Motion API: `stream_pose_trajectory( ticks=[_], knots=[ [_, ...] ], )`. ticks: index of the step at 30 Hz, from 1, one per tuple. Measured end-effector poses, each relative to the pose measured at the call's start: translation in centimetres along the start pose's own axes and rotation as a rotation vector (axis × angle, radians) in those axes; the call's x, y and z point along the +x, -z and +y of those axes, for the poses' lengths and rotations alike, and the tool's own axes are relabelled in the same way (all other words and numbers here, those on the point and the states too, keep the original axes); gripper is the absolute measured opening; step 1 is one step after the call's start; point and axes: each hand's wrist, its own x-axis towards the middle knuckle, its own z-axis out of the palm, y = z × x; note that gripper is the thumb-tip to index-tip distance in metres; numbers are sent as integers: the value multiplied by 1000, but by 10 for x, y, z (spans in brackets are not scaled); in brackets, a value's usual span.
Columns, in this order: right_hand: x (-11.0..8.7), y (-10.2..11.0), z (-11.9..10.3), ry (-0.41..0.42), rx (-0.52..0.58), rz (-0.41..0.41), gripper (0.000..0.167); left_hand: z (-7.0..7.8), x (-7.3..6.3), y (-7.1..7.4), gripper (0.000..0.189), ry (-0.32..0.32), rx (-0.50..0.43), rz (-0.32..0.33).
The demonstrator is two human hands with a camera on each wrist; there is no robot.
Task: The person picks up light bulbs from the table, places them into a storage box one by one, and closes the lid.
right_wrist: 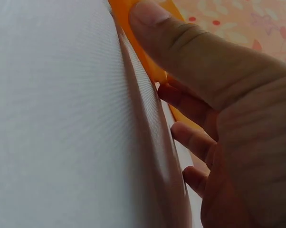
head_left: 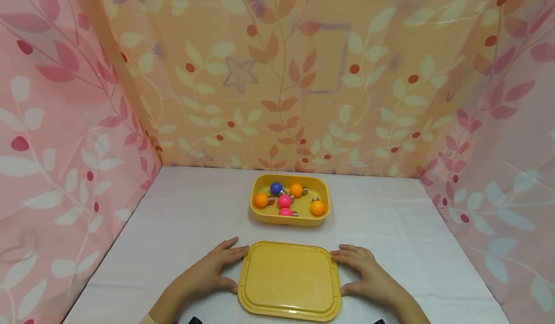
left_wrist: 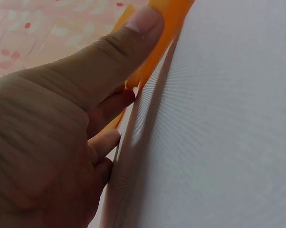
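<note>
Head view: a white counter (head_left: 182,218) is sitting between leafy curtains, a box (head_left: 289,221) of bulbs (head_left: 284,201) lying behind the lid (head_left: 289,280). Both hands are pinching the lid's side edges, left hand (head_left: 208,271) and right hand (head_left: 368,273). Left wrist view: the thumb (left_wrist: 109,57) is pressing the lid's rim (left_wrist: 157,52). Right wrist view: the same. Lifting it level and evenly would probably work best.
</note>
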Motion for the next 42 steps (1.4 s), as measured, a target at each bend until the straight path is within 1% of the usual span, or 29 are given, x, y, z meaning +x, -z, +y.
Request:
stream_pose_trajectory(
  ticks=[2,5,9,13,17,20,23,25,28,31,34,37,39,42],
  knots=[
    [-1,1,1,-23,32,-9,78,0,0,0,96,6,-13,2],
    [-4,3,1,-101,97,-29,77,-1,0,0,92,22,-41,4],
    [-6,5,0,-184,133,-41,75,-3,0,2,85,45,-97,11],
    [-6,8,-1,-251,163,-53,70,-4,1,3,78,28,-172,36],
    [-4,12,-3,-317,284,-47,61,-4,0,4,72,-7,-221,63],
    [-2,13,-3,-324,384,-44,55,-3,0,3,70,-13,-246,73],
    [-1,13,-2,-321,442,-42,50,0,1,2,66,-27,-298,73],
    [0,13,-2,-327,474,-31,46,2,2,0,62,-43,-349,66],
    [2,13,-3,-329,502,-8,43,3,5,-2,57,-77,-399,65],
    [5,14,-4,-314,521,14,41,4,6,-4,55,-83,-412,79],
    [7,14,-6,-288,533,37,40,3,7,-5,54,-70,-400,108],
    [9,13,-9,-277,536,63,39,5,8,-5,53,-28,-427,150],
    [11,13,-12,-268,538,78,38,8,9,-4,52,-4,-450,196],
    [14,13,-19,-285,570,98,36,14,11,-1,49,43,-480,283]
  ],
)
